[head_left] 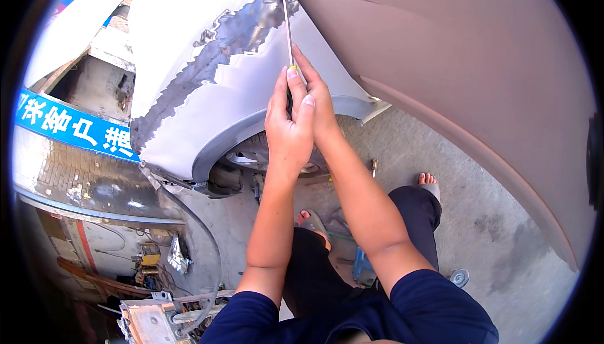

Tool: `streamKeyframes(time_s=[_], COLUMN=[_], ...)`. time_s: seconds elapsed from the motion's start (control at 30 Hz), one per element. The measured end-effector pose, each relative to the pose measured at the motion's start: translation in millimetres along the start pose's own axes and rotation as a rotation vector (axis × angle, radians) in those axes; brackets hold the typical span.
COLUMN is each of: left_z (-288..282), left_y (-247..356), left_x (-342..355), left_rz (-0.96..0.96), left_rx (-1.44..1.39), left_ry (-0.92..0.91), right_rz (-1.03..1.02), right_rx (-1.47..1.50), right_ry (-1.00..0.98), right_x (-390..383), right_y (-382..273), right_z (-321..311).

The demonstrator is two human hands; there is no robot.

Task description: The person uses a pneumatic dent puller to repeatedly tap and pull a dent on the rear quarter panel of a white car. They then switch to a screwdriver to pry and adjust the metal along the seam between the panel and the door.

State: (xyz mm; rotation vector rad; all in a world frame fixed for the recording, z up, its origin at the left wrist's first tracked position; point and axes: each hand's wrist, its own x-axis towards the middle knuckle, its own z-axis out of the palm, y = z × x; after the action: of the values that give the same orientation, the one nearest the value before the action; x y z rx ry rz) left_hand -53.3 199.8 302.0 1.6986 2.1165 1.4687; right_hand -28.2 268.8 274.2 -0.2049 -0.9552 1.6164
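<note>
Both of my hands are closed together around the handle of a long screwdriver [287, 26]. A yellow band and a bit of dark grip show between the fingers. My left hand [290, 131] wraps the handle from the left, while my right hand [319, 95] lies along its right side, a finger stretched beside the shaft. The shaft's far end meets the upper corner of a silver-white car fender [264, 70], close to the gap by a brownish door panel [440, 48]. A ragged strip of bare, dented metal [211, 55] crosses the fender.
The fender's wheel arch and a wheel [251, 155] lie below my forearms. A black hose [204, 221] hangs at the left, above assorted parts [154, 319]. On the concrete floor are a small tool [374, 168], a round metal disc [460, 277] and a blue object [362, 265] between my legs.
</note>
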Motion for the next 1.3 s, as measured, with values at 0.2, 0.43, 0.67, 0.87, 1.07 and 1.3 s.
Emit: streamKeyframes(time_s=[0.2,0.43,0.67,0.87,1.07,1.3], left_z=[-2,-5,-5,-6,-10,-14], left_y=[-1,-1,0,9,9,14], left_x=[5,2,2,5,3,1], left_rz=[0.015,0.011,0.008,-0.025,-0.045,-0.069], left_rx=[-0.025,0.017,0.015,0.015,0.064,0.107], left_ry=[-0.006,-0.02,-0.015,-0.012,-0.008,-0.035], right_rz=[-0.002,-0.001,-0.01,0.099,0.044,-0.063], right_rx=[0.012,0.003,0.005,0.032,0.018,-0.066], right_ry=[0.006,0.001,0.01,-0.042,-0.042,0.006], right_x=[1,0,-1,1,-1,-4], right_y=[-4,-2,6,-6,-13,9], right_z=[3,3,3,3,8,7])
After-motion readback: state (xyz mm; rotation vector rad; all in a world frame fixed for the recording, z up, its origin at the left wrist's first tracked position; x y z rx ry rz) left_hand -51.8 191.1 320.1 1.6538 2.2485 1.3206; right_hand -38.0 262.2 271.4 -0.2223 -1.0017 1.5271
